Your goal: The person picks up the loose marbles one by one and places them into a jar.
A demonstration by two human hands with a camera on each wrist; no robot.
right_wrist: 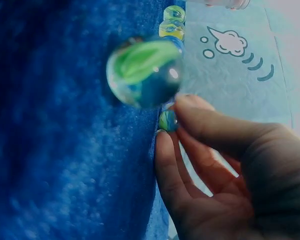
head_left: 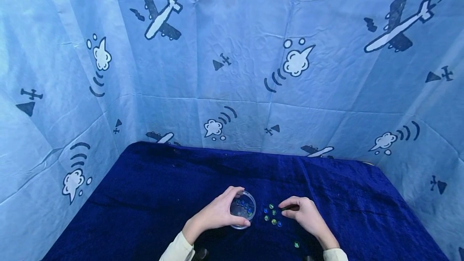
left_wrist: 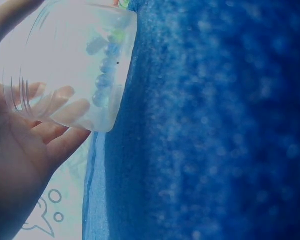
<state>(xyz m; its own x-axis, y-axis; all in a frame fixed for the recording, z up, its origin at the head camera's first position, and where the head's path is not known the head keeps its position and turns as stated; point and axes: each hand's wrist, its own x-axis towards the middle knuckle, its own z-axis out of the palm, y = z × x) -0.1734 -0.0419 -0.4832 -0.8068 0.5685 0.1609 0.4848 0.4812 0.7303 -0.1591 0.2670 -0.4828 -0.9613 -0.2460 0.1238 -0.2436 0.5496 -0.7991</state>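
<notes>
A clear plastic jar (head_left: 243,228) with a threaded rim stands on the dark blue cloth. My left hand (head_left: 217,212) grips it around the side, thumb toward me and fingers on the far side. Several blue and green marbles (left_wrist: 104,80) lie on the jar's bottom. To the right of the jar, loose marbles (head_left: 274,221) sit in a small cluster. My right hand (head_left: 303,214) is at the cluster's right edge, pinching a green-and-blue marble (right_wrist: 167,121) between thumb and finger. That marble is mostly hidden in the head view.
A lone green marble (head_left: 297,244) lies nearer to me, below the right hand; it looms large in the right wrist view. Velvety blue cloth (head_left: 163,188) covers the table. Light blue printed curtains (head_left: 232,51) close off the back and both sides.
</notes>
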